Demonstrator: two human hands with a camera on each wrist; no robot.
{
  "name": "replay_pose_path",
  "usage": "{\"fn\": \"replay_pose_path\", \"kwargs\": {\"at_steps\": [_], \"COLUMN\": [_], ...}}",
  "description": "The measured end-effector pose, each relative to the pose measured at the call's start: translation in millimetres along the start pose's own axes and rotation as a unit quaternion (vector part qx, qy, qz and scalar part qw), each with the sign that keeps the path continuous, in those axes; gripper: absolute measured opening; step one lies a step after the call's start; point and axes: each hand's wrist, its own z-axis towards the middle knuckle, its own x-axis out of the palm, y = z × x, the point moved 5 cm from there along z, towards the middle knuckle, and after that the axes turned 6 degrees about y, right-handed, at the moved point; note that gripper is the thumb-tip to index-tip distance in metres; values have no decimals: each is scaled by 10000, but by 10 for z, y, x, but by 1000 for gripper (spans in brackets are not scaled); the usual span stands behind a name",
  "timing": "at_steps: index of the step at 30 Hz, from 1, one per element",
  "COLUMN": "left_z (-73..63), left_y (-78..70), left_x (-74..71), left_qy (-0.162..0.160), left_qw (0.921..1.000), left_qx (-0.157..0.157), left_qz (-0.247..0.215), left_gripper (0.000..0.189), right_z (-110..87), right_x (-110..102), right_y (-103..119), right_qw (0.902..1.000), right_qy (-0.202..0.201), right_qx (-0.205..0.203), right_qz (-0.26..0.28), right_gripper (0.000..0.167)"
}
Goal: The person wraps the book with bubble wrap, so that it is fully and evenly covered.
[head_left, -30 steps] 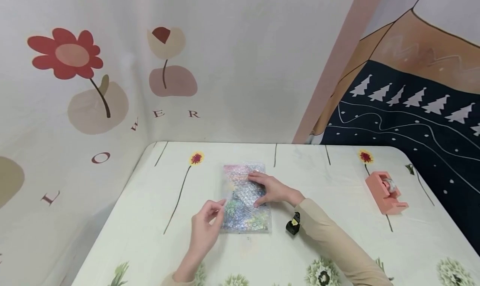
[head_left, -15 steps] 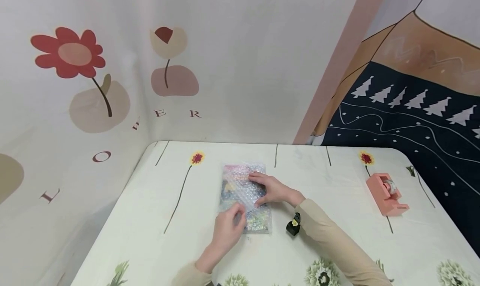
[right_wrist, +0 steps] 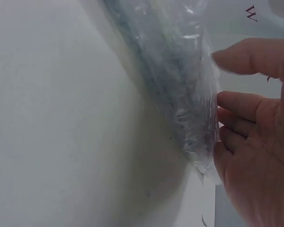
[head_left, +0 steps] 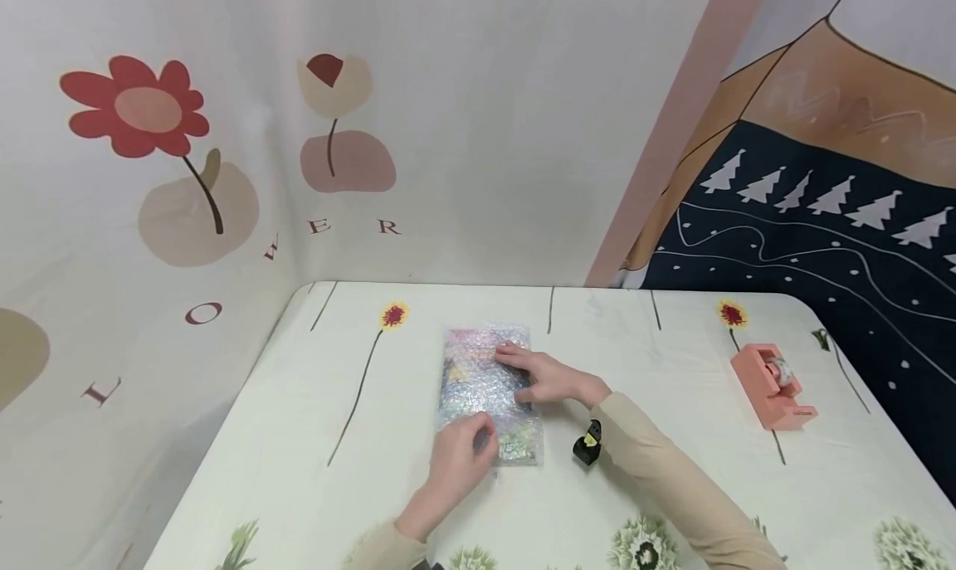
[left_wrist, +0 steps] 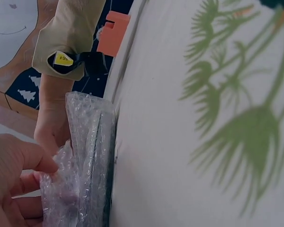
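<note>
Bench (head_left: 635,346): pale top with rounded far corners, printed with yellow-and-red flowers (head_left: 393,314) on thin stems and, along the near side, green-and-white blooms (head_left: 644,543).
Back hanging (head_left: 478,138): off-white, turning the left corner, printed with a red flower (head_left: 147,109) and letters (head_left: 319,226); a pink band (head_left: 665,130) slants down its right side.
Right hanging (head_left: 792,263): brown over dark blue, with a row of white trees (head_left: 831,197).
Bubble-wrapped package (head_left: 463,396): on the bench before the person, near the middle, under both hands.
Long axis: from the near side toward the back hanging, almost straight away from the person; pinkish short end far, bluish-green short end near.
Left hand (head_left: 459,458): at the near left part of the package; its grip, thumb and finger brought together, seems to pinch the wrap, though the close wrist view is dim.
Right hand (head_left: 548,379): grip spread, fingers resting on the package's right side.
Tape dispenser (head_left: 773,387): pink, with a roll in it, well apart to the right.
Counts: 1 package, 1 dispenser, 2 hands, 2 yellow-and-red flowers, 5 clear letters, 6 whole trees plus 1 cut off.
</note>
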Motion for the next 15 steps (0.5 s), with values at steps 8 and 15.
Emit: {"fn": "replay_pose_path", "kwargs": {"at_steps": [8, 15], "left_z": [0, 0], "left_y": [-13, -6], "left_x": [8, 2], "left_qy": [-12, 173], "left_qw": [9995, 9995], "left_qx": [276, 259], "left_qz": [119, 52], "left_gripper": [7, 5], "right_z": [7, 23], "right_x": [52, 80], "right_y": [18, 33], "right_qw": [9997, 9991], "right_qy": [-119, -168], "right_qx": [167, 229], "right_qz": [-108, -320], "right_gripper": [88, 93]}}
